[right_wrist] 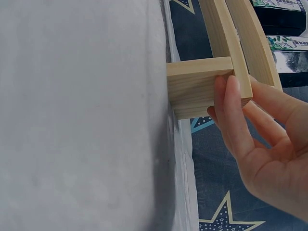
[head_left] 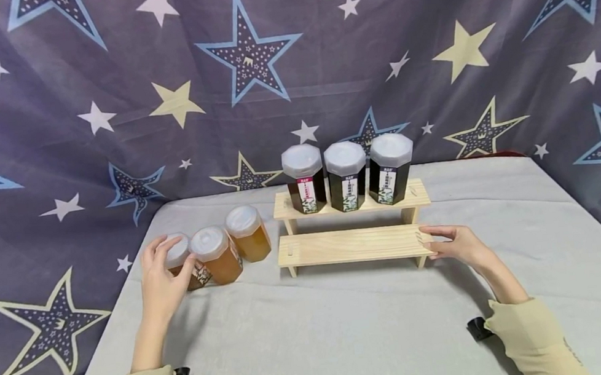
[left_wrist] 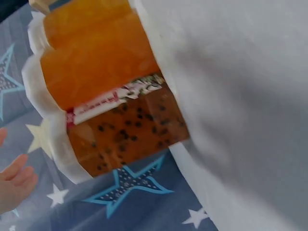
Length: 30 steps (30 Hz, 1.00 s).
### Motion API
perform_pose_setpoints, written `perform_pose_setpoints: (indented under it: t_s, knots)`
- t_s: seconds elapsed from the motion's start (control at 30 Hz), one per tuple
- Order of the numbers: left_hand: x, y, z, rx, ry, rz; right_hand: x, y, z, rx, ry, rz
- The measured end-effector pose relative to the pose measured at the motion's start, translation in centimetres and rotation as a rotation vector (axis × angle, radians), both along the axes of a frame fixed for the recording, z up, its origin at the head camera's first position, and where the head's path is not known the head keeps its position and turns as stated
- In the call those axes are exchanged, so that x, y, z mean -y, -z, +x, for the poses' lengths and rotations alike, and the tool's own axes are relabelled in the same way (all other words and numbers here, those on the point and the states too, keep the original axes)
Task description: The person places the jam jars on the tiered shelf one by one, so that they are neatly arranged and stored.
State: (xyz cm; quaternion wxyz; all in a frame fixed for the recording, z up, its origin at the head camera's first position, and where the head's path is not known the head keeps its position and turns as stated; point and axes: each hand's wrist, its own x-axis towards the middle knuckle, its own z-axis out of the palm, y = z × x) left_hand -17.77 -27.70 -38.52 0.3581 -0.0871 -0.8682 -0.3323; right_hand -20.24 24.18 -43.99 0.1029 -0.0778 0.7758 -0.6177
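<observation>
My left hand [head_left: 161, 281] spreads its fingers and thumb about the white lid of the leftmost jar [head_left: 175, 251]. In the left wrist view the fingers [left_wrist: 19, 178] stand apart from that lid. This jar [left_wrist: 127, 132] holds amber contents with dark specks. Beside it stand an orange jar [head_left: 223, 264] and a golden jar [head_left: 252, 242], both white-lidded. My right hand [head_left: 460, 246] holds the right end of the lower step of a two-step wooden rack [head_left: 351, 245]. In the right wrist view its thumb and fingers pinch the board's end, above the rack's leg [right_wrist: 195, 86].
Three dark jars with white lids stand on the upper step: a left one [head_left: 306, 187], a middle one [head_left: 347, 185] and a right one [head_left: 390, 177]. A pale cloth [head_left: 317, 334] covers the table. Behind it hangs a star-patterned curtain [head_left: 332, 72].
</observation>
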Motion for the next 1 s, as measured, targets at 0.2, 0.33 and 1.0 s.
perform_pose_setpoints:
  t_s: [0.2, 0.33, 1.0]
  knots:
    - [1.4, 0.7, -0.8, 0.035, -0.025, -0.004, 0.0, 0.0, -0.1, 0.002, 0.002, 0.0]
    - [2.2, 1.0, -1.1, 0.106, -0.028, -0.007, 0.1, -0.2, -0.2, 0.004, 0.006, -0.011]
    - [4.1, 2.1, -1.6, 0.35, -0.051, 0.038, 0.2, 0.1, 0.0, 0.008, 0.028, -0.016]
